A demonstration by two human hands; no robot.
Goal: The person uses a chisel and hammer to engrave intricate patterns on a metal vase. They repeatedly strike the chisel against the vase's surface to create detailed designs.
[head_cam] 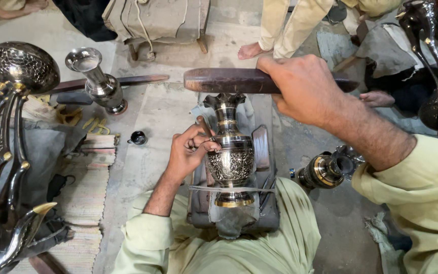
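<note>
A metal-engraving workshop on a floor.
You sit on bare concrete; around the engraved vase (230, 152) stand more brass vessels (323, 171), metal stands (6, 152) and rags.

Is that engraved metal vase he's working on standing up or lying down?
Lying down. The vase rests on its side on a cloth pad, a cord across its foot, steadied by the left hand; the right hand holds a wooden bar.

A worn grey concrete floor (148, 109) fills the scene, dusty and stained, under even light. A striped woven mat (84, 198) lies at the left edge, and a low wooden stool (155, 20) draped in tan cloth stands at the top.
</note>
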